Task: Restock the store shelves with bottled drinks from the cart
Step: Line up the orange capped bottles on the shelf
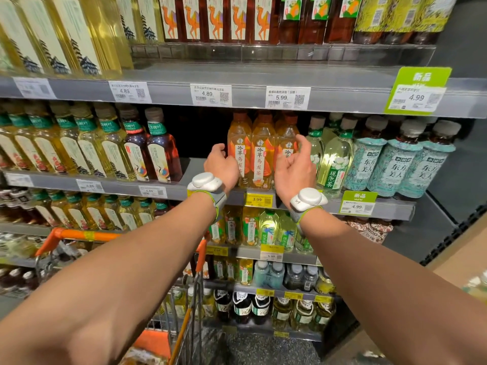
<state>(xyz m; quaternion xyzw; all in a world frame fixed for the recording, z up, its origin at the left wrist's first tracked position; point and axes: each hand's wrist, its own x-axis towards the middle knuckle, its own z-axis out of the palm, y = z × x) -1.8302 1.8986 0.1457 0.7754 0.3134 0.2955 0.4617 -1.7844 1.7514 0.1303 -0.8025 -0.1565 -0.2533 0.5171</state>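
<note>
Three oolong bottles [261, 154], left hand [221, 164] against them, grip hidden, right hand [293, 167] loosely open alongside

We see 3 amber tea bottles [262, 154] standing upright and side by side at the front edge of the grey middle shelf [189, 165]. They have brown-orange caps and orange-and-white labels. More of the same kind stand in rows behind them. Just to their left the shelf shows a dark gap. Our cart [79, 234], wire-sided with an orange handle, stands low on the left, close in front of the shelves.
</note>
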